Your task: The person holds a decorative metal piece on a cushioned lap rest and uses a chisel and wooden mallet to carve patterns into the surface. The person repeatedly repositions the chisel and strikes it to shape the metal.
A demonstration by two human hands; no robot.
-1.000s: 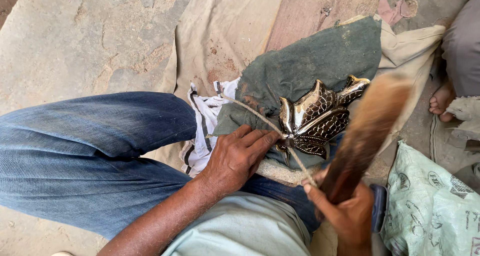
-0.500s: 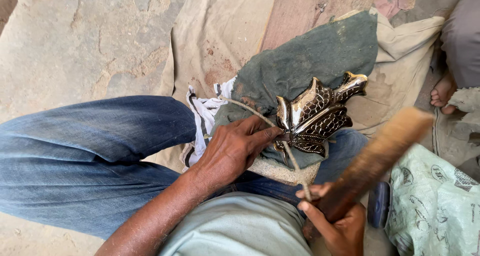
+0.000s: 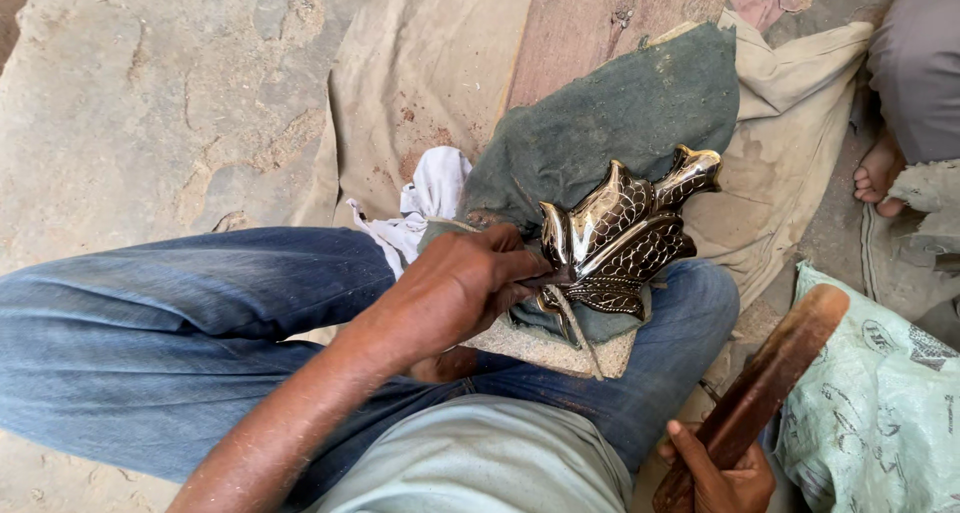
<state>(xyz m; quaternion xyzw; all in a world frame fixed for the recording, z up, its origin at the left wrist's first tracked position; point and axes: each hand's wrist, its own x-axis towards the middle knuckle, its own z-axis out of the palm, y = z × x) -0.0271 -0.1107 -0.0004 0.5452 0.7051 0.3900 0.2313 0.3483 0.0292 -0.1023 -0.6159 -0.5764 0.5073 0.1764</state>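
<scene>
Looking down from my head camera, my left hand [image 3: 455, 288] pinches a thin metal tool against the shiny, scale-patterned metal ornament [image 3: 620, 235], which lies on the dark green cloth [image 3: 610, 123] over my right knee. My right hand [image 3: 725, 473] is closed around a wooden stick [image 3: 765, 388] low beside that knee, above a printed sack [image 3: 880, 413].

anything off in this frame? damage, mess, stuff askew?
Nothing is clearly damaged. The shiny leaf-shaped metal piece lies tilted on a rumpled green cloth over the knee, steadied by the left hand. The right hand grips a wooden mallet off to the side. A crumpled white rag lies beside the cloth.
</scene>
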